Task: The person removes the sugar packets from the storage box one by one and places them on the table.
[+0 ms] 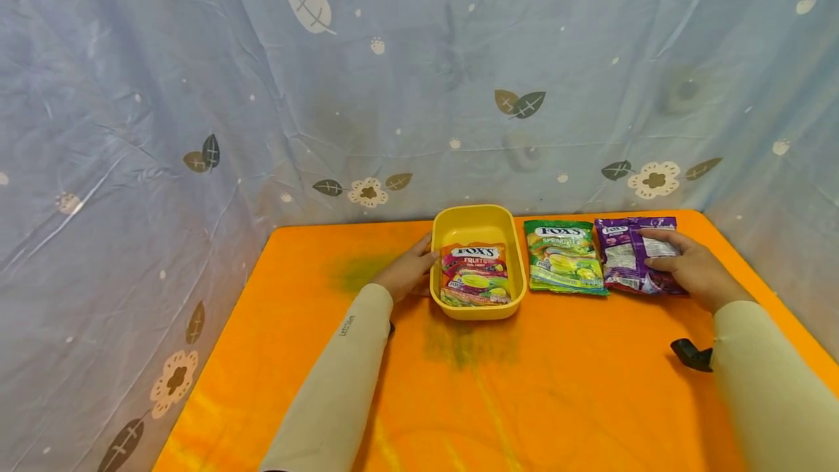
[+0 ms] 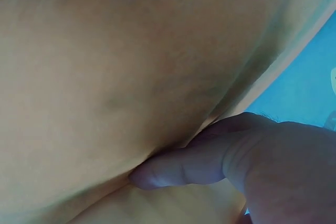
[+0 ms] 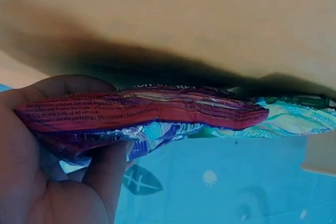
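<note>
A yellow plastic tub (image 1: 477,221) stands near the back of the table, with a red Fox's Fruits candy bag (image 1: 475,275) lying in it. My left hand (image 1: 408,268) touches the tub's left side, its thumb (image 2: 178,169) stretched low along the wall in the left wrist view. To the right, my right hand (image 1: 698,268) grips a purple Fox's candy bag (image 1: 619,257) by its right edge, thumb and fingers on opposite faces in the right wrist view. Between tub and purple bag lies a green Fox's Spring Tea candy bag (image 1: 565,257).
An orange cloth (image 1: 564,384) covers the table. Grey-blue curtains (image 1: 419,93) printed with leaves and flowers hang close behind it and at both sides. A black strap piece (image 1: 691,355) sticks out beside the right wrist.
</note>
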A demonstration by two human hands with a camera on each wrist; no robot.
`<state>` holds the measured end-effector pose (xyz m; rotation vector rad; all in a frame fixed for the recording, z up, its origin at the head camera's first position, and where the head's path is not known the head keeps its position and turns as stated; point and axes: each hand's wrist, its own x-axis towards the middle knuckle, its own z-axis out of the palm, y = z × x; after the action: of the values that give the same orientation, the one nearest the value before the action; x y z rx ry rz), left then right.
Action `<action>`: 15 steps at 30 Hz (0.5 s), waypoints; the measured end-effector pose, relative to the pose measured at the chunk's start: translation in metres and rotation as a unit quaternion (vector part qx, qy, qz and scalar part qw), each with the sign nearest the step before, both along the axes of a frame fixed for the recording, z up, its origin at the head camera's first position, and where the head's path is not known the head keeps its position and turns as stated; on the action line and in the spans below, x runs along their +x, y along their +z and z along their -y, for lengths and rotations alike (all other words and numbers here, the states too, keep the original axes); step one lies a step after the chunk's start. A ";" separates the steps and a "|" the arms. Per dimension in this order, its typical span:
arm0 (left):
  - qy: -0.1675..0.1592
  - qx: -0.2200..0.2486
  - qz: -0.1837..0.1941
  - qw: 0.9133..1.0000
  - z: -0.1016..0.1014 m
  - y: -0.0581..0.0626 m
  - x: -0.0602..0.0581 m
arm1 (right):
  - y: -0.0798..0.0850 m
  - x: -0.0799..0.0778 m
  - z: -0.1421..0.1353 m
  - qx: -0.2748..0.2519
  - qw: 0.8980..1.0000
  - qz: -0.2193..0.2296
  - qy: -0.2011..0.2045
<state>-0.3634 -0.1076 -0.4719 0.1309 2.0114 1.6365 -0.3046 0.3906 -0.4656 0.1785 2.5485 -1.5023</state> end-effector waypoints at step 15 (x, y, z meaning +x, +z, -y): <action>-0.003 0.006 0.004 1.000 -0.001 0.002 0.001 | -0.005 0.000 -0.007 0.068 0.997 -0.021 -0.010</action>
<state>-0.3620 -0.1063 -0.4702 0.1342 1.9938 1.6447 -0.3042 0.3975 -0.4710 0.1927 2.6917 -1.3532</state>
